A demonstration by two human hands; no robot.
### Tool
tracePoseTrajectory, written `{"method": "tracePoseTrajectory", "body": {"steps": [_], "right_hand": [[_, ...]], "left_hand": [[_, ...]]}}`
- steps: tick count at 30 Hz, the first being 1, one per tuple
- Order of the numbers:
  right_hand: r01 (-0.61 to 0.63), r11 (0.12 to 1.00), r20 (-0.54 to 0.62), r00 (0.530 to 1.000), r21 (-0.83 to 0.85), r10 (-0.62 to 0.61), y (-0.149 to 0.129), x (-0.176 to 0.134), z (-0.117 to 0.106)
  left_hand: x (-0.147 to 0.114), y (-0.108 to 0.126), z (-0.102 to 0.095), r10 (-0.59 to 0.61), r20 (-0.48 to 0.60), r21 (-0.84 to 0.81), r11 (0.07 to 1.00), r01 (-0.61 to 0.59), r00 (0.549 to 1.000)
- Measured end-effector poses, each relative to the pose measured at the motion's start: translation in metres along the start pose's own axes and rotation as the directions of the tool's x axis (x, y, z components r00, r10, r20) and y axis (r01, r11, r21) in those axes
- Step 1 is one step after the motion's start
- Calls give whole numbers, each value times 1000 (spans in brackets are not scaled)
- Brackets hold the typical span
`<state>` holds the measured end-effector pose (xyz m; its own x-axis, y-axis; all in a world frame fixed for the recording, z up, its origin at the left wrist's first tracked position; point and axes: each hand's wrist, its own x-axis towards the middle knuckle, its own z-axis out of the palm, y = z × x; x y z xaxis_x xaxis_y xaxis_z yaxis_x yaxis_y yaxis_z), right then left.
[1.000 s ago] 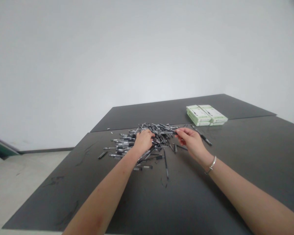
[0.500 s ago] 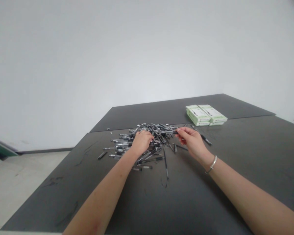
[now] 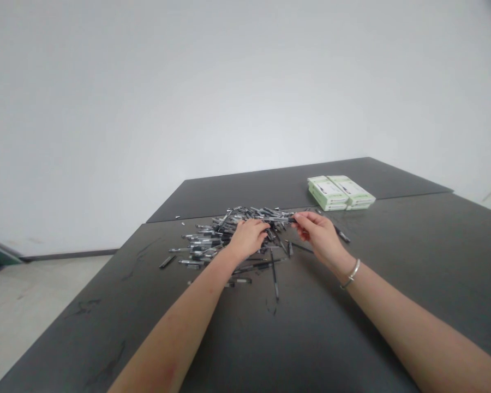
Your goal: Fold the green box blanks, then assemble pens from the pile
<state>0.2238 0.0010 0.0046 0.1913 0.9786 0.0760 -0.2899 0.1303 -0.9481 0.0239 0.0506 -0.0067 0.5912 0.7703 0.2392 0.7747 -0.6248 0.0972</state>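
Observation:
A heap of clear-barrelled black pens lies spread over the dark table. Above its right part is my left hand, back up, with fingers bent inward; what they grip, if anything, is hidden among the pens. At the heap's right edge my right hand pinches a pen between thumb and fingers. This pen points left, toward my left fingertips, and its right end is covered by my hand. A silver bangle circles my right wrist. Below the heap one loose pen points toward me.
Pale green and white boxes stand stacked in two piles side by side at the back right. A black pen cap or short piece lies left of the heap. Two dark table tops meet at a seam, with a white wall behind.
My left hand has moved right across the heap, closer to my right hand, and some pens under it have shifted. My right hand keeps its pen in nearly the same place.

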Motion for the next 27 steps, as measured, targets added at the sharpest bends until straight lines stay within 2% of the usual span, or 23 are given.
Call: {"method": "tracePoseTrajectory", "body": {"steps": [8, 19, 27], "right_hand": [[-6, 1000, -2, 1000, 8, 6, -2, 0, 1], [8, 1000, -4, 1000, 0, -8, -4, -1, 2], [8, 1000, 3, 1000, 7, -8, -5, -1, 2]], "left_hand": [[17, 9, 7, 36, 87, -14, 999, -35, 996], [24, 6, -2, 4, 199, -57, 998, 7, 980], [22, 4, -4, 8, 179, -132, 991, 16, 984]]}}
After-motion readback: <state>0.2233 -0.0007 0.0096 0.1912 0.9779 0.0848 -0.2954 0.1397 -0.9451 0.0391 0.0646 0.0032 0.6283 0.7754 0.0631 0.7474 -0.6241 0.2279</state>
